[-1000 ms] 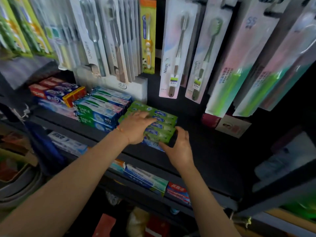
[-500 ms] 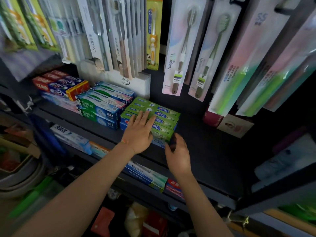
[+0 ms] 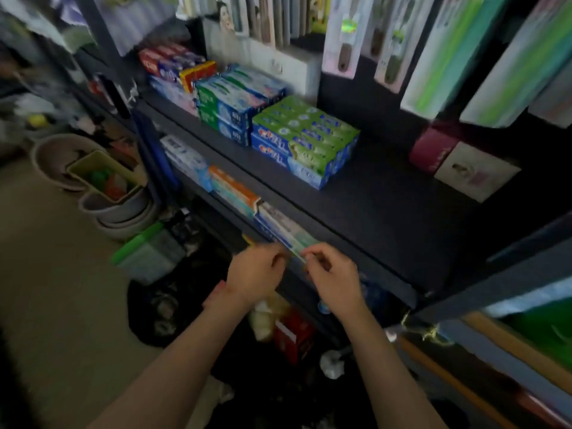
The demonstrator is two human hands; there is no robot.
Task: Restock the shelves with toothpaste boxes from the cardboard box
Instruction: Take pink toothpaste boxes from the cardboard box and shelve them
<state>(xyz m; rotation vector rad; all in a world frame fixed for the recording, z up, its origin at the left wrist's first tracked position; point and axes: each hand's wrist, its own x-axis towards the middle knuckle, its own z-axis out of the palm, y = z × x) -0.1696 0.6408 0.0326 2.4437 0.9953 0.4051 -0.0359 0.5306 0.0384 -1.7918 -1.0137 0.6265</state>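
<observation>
Green toothpaste boxes (image 3: 305,140) sit stacked on the dark upper shelf (image 3: 387,212), beside blue-green boxes (image 3: 229,103) and red ones (image 3: 167,61). Both my hands are lower, at the front of the shelf below. My right hand (image 3: 334,274) pinches the near end of a blue-and-green toothpaste box (image 3: 278,224) lying on that lower shelf. My left hand (image 3: 257,274) has curled fingers at the same end; blur hides whether it holds the box. No cardboard box is visible.
Packaged toothbrushes (image 3: 448,51) hang above the upper shelf, with pink and white boxes (image 3: 458,168) at its right. An orange-striped box (image 3: 232,187) lies on the lower shelf. Stacked basins (image 3: 102,193), a green-lidded tub (image 3: 148,252) and red packs (image 3: 294,335) crowd the floor.
Both hands left the green stack and dropped to the lower shelf's front edge. The view swung down and left, showing the floor.
</observation>
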